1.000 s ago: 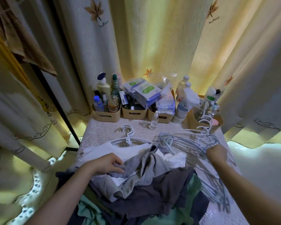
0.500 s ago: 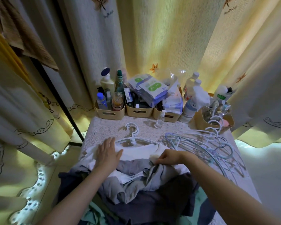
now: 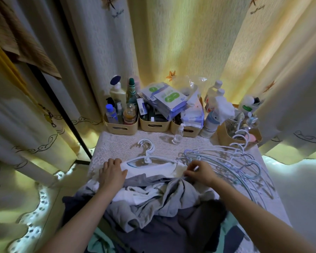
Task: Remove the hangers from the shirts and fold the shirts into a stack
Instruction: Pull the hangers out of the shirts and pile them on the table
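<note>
A heap of shirts lies on the table's near half: a white shirt (image 3: pixel 153 168) on a white hanger (image 3: pixel 146 154) at the far side, a crumpled grey shirt (image 3: pixel 164 201) in front of it, and dark garments (image 3: pixel 171 232) nearest me. My left hand (image 3: pixel 111 172) grips the white shirt's left shoulder, fingers curled over the cloth. At the shirt's right shoulder, my right hand (image 3: pixel 199 171) pinches the fabric next to the hanger's arm. A pile of bare white and pale-blue hangers (image 3: pixel 232 161) lies to the right.
Three beige bins (image 3: pixel 151 126) of bottles and packets line the table's far edge, with a small clear bottle (image 3: pixel 178 136) in front and a fourth bin (image 3: pixel 226 137) at the right. Curtains hang all round. A dark rail pole (image 3: pixel 62 110) slants at the left. Lace tablecloth (image 3: pixel 117 145) shows between.
My right hand left the hanger pile and came to the white shirt's right shoulder. My left hand slid forward from the grey shirt to the white shirt's left shoulder.
</note>
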